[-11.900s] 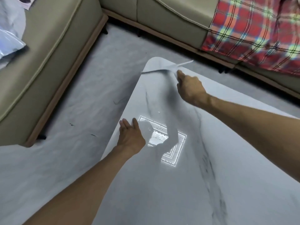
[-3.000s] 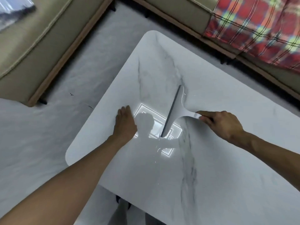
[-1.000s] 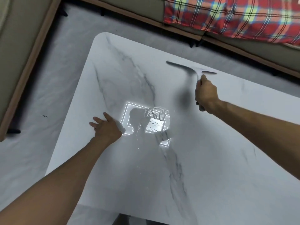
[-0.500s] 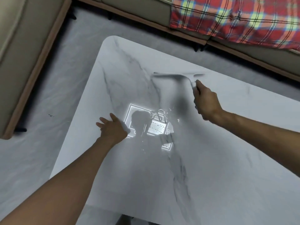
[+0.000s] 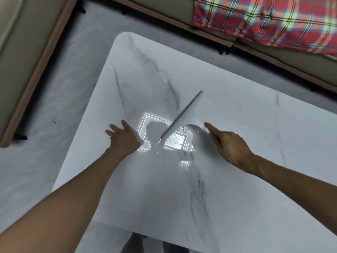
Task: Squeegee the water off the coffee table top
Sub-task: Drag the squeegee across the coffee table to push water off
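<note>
2 hands on show. L hand (image 5: 124, 138) lies flat on the desk (image 5: 237, 198), palm down, fingers straight & spread wide, holding nothing. It touches the left edge of the bright patch (image 5: 145, 123). R hand (image 5: 229, 145) sits just right of the bright patch & grips the handle of the squeegee (image 5: 186, 112). Its pointer finger is stretched straight along the handle & the other fingers are curled under. The handle is blurry here.

1 squeegee: white, w/ 1 long thin grey blade. The blade lies on a slant. Its near end is over the top of the bright patch & its far end is up & to the right of the patch. Can't tell if the whole blade edge touches the desk.

1 desk: white, stone look, grey veins, round corners. 1 bright patch: a shiny lamp glare, square w/ lines round it, about mid desk.

Water drops (image 5: 175, 141) show as tiny dots inside the patch, too many to count. A few more lie just below the patch, on the person's side.

Sofa: tan, 2 pieces. Left piece (image 5: 21, 52) is far left of the patch; back piece (image 5: 164, 8) is far beyond it. 1 red plaid blanket (image 5: 264, 19) lies on the back piece, up & right of the patch. Grey floor (image 5: 63, 106) runs between desk & sofa.
</note>
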The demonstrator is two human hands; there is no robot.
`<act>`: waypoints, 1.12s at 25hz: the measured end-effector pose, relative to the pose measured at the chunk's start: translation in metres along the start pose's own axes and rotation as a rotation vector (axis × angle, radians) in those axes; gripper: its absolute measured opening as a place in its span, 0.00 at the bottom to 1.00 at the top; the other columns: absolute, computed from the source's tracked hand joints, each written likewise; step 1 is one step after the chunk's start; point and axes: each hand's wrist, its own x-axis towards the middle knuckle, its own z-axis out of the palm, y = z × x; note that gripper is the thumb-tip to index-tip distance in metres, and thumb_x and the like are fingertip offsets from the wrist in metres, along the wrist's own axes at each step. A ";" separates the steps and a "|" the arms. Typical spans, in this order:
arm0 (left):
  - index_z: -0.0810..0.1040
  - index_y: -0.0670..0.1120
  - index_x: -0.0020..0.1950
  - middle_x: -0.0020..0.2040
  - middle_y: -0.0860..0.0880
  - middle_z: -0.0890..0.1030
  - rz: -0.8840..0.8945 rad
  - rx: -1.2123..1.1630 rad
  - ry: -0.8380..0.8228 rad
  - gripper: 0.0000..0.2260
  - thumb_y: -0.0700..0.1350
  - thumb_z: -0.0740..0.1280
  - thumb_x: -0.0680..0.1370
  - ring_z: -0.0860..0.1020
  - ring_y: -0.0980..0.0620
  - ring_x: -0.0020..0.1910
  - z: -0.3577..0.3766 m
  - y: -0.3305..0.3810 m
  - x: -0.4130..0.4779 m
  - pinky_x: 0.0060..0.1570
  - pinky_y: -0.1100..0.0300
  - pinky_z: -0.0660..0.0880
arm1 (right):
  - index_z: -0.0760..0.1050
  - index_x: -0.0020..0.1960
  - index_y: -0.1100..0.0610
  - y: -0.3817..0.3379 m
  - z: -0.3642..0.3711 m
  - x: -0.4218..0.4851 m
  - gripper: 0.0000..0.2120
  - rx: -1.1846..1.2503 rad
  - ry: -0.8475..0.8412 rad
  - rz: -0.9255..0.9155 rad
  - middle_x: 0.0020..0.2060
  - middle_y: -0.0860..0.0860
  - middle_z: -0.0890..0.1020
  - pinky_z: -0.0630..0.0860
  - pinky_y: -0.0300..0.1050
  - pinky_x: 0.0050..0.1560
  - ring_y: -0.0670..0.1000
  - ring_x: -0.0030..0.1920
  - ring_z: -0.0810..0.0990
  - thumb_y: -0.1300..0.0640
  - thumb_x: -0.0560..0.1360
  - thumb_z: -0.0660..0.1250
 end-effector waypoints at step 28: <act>0.59 0.39 0.71 0.74 0.37 0.59 0.231 -0.073 0.146 0.27 0.39 0.63 0.74 0.63 0.38 0.71 0.042 -0.079 -0.051 0.58 0.48 0.70 | 0.54 0.75 0.35 -0.025 0.035 -0.054 0.25 -0.248 -0.136 -0.213 0.47 0.50 0.80 0.74 0.49 0.41 0.59 0.44 0.80 0.52 0.81 0.52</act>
